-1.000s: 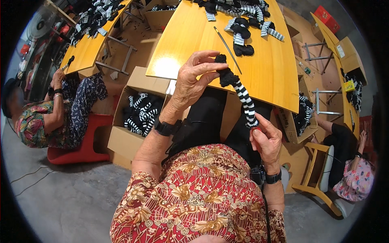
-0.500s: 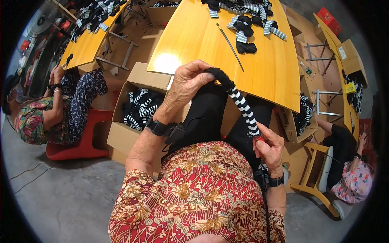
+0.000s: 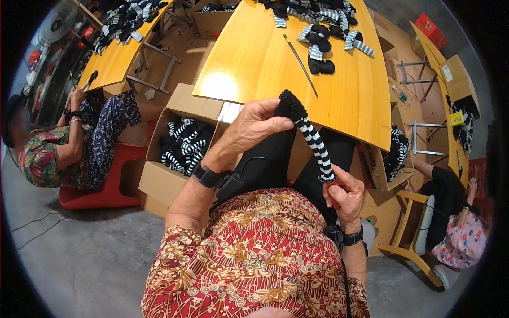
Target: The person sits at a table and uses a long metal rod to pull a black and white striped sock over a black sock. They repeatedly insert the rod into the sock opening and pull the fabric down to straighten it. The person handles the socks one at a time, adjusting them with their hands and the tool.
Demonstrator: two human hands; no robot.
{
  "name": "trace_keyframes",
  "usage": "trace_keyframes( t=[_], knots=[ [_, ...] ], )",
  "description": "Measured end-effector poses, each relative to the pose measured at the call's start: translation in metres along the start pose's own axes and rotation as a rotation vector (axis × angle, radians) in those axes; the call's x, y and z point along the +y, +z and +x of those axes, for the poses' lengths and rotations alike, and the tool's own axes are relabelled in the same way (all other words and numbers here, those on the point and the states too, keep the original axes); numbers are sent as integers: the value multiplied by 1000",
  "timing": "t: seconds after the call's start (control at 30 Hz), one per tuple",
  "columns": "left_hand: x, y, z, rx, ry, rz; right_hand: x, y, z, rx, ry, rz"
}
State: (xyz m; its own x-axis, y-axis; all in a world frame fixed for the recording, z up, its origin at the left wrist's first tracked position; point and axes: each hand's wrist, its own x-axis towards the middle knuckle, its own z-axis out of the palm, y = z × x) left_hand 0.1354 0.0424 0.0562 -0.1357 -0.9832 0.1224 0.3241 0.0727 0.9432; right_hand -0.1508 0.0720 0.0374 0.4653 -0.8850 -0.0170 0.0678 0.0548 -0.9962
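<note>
Over my lap, a knitted tube like a small sock, striped black and white with a fuzzy black end, slants between my hands. My left hand is closed at its black upper end, thumb in front and fingers partly hidden behind. My right hand grips the lower end, where a bit of a red handle shows between the fingers. Whatever is inside the sock is hidden. Just beyond my hands is the yellow wooden table, with a thin dark rod lying on it.
Striped and black knitted pieces are heaped on the table's far part. An open carton of striped pieces stands at my left, another carton at my right. One person sits at left, another at right.
The sock's black end, bent over toward my left hand before, now stands up straighter and bunched. My left hand has moved slightly lower and right; my right hand slightly left.
</note>
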Motion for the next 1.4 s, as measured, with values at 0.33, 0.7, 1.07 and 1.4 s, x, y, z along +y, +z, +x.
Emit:
trace_keyframes(
  t=[0.33, 0.7, 1.07, 1.4],
  knots=[
    [-3, 2, 7, 74, 42, -243, -3, -3, 3, -128, 14, 248],
    [-6, -4, 5, 45, -153, -281, -5, -14, 7, -213, 276, 501],
    [8, 3, 6, 105, -148, -248, -27, -16, 9, -173, 429, 472],
    [7, 4, 10, 170, -113, -202, -21, 7, 9, -63, 137, 3]
  ],
)
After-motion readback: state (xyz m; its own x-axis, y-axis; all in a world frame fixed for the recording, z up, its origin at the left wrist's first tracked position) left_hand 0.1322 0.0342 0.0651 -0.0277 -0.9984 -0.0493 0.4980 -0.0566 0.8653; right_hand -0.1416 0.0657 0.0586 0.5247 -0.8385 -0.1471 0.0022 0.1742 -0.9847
